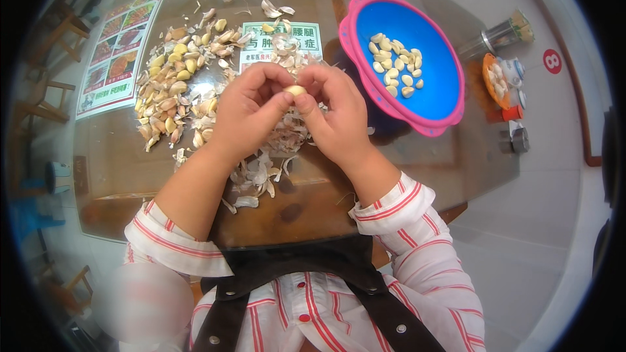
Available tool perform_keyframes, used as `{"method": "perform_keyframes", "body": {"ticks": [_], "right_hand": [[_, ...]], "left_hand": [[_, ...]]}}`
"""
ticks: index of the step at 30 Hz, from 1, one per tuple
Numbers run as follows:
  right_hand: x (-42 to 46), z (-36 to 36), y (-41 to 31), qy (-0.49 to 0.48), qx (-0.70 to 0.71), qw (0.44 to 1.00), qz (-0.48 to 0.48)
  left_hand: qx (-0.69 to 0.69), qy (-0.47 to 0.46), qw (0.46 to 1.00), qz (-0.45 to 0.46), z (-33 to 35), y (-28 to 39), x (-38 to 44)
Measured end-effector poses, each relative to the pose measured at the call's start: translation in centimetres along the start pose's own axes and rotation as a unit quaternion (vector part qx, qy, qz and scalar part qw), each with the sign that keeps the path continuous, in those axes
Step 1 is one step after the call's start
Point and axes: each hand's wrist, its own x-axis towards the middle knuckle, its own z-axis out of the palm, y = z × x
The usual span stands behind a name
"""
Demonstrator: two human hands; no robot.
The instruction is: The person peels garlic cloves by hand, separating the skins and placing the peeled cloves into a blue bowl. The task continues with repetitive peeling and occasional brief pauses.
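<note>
Between the thumbs and fingertips of my left hand (254, 107) and my right hand (337, 107) is a pale garlic clove (295, 90). Both hands grip it above a heap of papery garlic skins (288, 132), which they partly hide. Left of my left hand spreads a pile of garlic cloves (171, 78), many in their skins and some bare and yellowish. Beyond my right hand stands a blue plastic basin (386, 14) with a pink rim. Several peeled garlic cloves (398, 63) lie in its bottom.
The glass-topped wooden table (415, 171) carries a picture menu (117, 49) at left and a printed sheet (279, 34) under the skins. Along the right side stand a metal holder of sticks (503, 32), an orange dish of garlic (496, 80) and a white teapot (512, 72). Wooden stools (44, 98) are at far left.
</note>
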Motion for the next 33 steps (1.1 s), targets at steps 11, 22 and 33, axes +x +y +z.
{"method": "perform_keyframes", "body": {"ticks": [11, 22, 33], "right_hand": [[2.0, -4.6, -2.6, 0.158, -0.229, 0.928, -0.247], [1.5, -4.2, -2.8, 0.180, -0.258, 0.921, -0.230], [1.4, 4.1, 0.5, 0.074, 0.243, 0.961, 0.105]], "left_hand": [[0.556, 0.216, 0.784, 0.170, -7.6, 1.9, 2.2], [0.712, 0.176, 0.677, -0.058, -8.0, 2.6, 1.8], [0.277, 0.002, 0.955, 0.107, -3.8, 0.7, 1.2]]}}
